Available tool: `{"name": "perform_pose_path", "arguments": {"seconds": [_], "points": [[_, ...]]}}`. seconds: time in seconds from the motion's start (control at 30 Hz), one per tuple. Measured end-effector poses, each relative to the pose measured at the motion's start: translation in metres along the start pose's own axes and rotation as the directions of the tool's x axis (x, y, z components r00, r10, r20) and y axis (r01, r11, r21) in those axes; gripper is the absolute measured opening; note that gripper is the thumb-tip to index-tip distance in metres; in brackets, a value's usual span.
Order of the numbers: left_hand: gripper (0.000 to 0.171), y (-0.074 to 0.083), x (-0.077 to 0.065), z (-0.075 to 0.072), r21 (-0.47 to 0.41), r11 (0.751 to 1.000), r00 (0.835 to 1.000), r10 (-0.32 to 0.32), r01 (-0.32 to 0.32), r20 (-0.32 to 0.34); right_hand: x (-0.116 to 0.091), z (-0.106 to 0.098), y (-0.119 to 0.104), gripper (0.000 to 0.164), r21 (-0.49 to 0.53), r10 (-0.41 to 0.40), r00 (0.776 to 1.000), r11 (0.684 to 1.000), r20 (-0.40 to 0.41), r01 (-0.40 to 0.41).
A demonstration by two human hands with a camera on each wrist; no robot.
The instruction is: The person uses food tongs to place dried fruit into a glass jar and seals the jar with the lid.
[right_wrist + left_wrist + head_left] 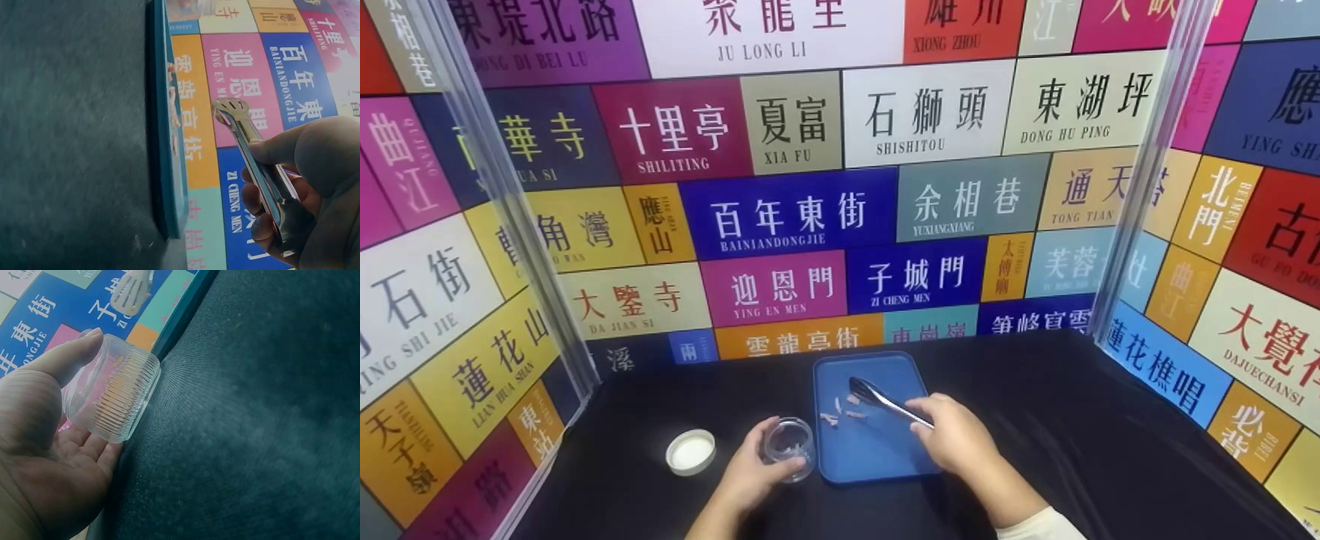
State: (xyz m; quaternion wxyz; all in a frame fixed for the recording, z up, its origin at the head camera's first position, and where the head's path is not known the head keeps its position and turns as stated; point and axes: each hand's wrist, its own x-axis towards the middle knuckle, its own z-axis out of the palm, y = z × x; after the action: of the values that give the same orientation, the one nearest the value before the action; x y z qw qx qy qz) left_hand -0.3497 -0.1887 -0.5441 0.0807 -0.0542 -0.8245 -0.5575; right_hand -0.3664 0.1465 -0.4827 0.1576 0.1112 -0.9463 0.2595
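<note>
Clear jar (790, 433), squat, round and smooth at the rim with fine ribbing down its wall, is nearest, just off the tray's edge at about 8 o'clock from the tray's middle, mouth upward. The left hand (755, 466) has its grip clamped on it, thumb on one side and fingers round the other. At 9 o'clock from the jar, well apart, lies a shallow round lid (691, 453), a pale rim circling a white disc. The tray (877, 454) is a blue rectangle with rounded corners and a low raised lip. Toward 3 o'clock, the right hand (956, 437) has its grip clamped on the shiny metal tongs (894, 405), thumb on one arm and fingers curled about the other; their slotted, scalloped head points to 10 o'clock, raised above the tray. Whether the tongs' tips meet I cannot tell. Small, thin, pinkish pieces (853, 414) lie scattered on the tray, slightly toward 10 o'clock of its centre. Black, finely grained cloth (622, 420) covers the table, softly creased at 3 o'clock. Farthest, at 12 o'clock, stands a wall of flat coloured panels (787, 214) lettered in Chinese characters.
</note>
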Motion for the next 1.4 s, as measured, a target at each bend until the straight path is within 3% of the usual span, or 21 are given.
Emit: {"name": "perform_pose_path", "arguments": {"seconds": [0.8,1.4], "points": [[0.092,0.002,0.000,0.000,-0.004,1.000,1.000,-0.006,0.006,0.005,-0.018,0.005,-0.043,0.032,0.099,-0.169,0.983,0.982,0.070,0.161],[0.094,0.002,0.000,0.000,-0.043,0.999,1.000,-0.001,0.003,0.027,-0.027,0.017,-0.053,0.033,0.142,-0.255,0.960,0.961,0.120,0.237]]}}
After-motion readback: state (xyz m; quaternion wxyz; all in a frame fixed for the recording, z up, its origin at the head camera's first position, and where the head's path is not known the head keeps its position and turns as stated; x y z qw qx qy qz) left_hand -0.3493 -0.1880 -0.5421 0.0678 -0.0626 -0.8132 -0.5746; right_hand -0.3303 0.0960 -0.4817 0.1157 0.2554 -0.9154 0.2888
